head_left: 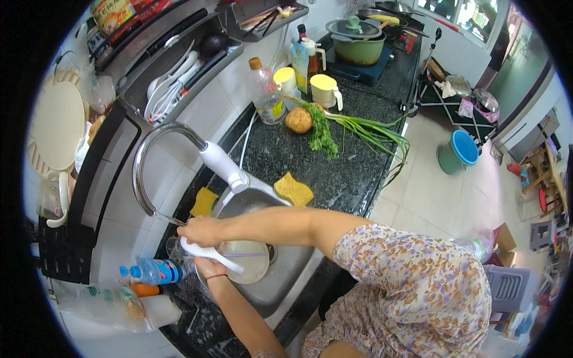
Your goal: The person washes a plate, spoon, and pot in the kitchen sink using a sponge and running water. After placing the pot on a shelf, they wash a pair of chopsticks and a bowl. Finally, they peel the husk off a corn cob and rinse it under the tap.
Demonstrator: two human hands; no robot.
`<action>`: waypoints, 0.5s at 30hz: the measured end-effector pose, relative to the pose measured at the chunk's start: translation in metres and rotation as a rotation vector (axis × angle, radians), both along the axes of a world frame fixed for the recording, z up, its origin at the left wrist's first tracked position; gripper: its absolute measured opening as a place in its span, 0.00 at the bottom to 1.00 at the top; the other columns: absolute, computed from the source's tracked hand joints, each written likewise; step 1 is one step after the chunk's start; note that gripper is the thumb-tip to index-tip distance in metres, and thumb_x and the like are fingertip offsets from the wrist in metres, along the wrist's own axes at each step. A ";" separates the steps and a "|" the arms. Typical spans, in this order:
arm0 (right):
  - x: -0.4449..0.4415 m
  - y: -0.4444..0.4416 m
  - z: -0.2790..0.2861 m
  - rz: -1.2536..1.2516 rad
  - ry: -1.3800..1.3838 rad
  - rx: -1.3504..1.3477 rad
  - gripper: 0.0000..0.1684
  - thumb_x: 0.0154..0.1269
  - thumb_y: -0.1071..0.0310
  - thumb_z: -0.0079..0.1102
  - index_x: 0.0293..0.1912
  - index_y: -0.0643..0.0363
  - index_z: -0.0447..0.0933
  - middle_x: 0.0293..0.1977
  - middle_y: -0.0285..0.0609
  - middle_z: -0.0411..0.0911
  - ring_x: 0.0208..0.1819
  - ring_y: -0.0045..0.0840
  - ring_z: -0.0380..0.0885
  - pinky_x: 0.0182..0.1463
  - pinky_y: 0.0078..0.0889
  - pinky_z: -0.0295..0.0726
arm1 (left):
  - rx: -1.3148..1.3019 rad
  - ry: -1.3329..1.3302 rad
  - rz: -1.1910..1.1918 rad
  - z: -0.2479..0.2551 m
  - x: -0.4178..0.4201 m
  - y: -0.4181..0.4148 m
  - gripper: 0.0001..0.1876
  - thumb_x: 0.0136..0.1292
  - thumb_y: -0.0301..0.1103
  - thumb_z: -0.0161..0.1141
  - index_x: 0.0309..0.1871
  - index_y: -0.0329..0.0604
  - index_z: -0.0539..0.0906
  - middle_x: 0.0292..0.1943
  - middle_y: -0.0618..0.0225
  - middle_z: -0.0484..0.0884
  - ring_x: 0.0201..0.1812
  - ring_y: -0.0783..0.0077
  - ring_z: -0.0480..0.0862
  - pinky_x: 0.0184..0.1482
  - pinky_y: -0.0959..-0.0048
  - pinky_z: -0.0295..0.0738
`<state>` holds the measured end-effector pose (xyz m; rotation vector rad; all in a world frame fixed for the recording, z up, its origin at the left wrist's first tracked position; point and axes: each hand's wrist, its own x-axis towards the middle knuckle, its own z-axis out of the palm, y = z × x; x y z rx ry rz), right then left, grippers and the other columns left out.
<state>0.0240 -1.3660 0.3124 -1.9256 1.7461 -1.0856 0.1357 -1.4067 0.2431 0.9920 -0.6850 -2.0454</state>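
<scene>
A white plastic spoon is tilted over the sink, held between both hands. My left hand grips it from below. My right hand is curled over its upper end, beneath the chrome spout of the faucet; its fingertips are partly hidden. A thin stream of water falls by the right hand's fingers. Below the hands, a pale round dish lies in the sink with a thin purplish stick across it. A clear glass stands beyond the hands.
Yellow sponges flank the faucet. A blue-capped bottle and plastic bags lie left of the sink. On the right counter are a potato, green onions, a plastic bottle and a green pot.
</scene>
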 end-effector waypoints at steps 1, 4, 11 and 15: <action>0.003 0.001 0.006 -0.076 0.065 0.055 0.11 0.51 0.72 0.57 0.37 0.63 0.71 0.30 0.57 0.77 0.36 0.50 0.77 0.39 0.48 0.76 | 0.041 0.007 0.151 0.013 -0.006 0.012 0.16 0.64 0.51 0.47 0.34 0.49 0.74 0.19 0.71 0.73 0.20 0.73 0.74 0.25 0.69 0.73; 0.013 -0.013 0.010 -0.049 -0.091 0.111 0.18 0.48 0.76 0.53 0.43 0.63 0.72 0.37 0.57 0.77 0.42 0.48 0.76 0.46 0.45 0.75 | -0.056 -0.038 0.173 0.017 0.000 0.018 0.12 0.64 0.45 0.49 0.32 0.48 0.72 0.20 0.73 0.71 0.21 0.76 0.72 0.26 0.77 0.70; 0.008 -0.019 0.014 0.227 -0.613 0.275 0.33 0.42 0.56 0.70 0.48 0.63 0.73 0.43 0.50 0.76 0.44 0.36 0.76 0.44 0.34 0.75 | -0.108 0.083 -0.135 0.005 0.024 0.002 0.16 0.65 0.48 0.43 0.30 0.47 0.69 0.15 0.73 0.64 0.12 0.80 0.62 0.14 0.78 0.56; -0.009 -0.018 0.006 0.024 -0.367 0.108 0.30 0.42 0.48 0.68 0.35 0.66 0.79 0.30 0.53 0.79 0.35 0.45 0.79 0.39 0.40 0.78 | 0.045 0.006 0.088 0.000 -0.005 0.016 0.19 0.63 0.51 0.42 0.38 0.44 0.73 0.18 0.69 0.70 0.13 0.74 0.67 0.18 0.78 0.64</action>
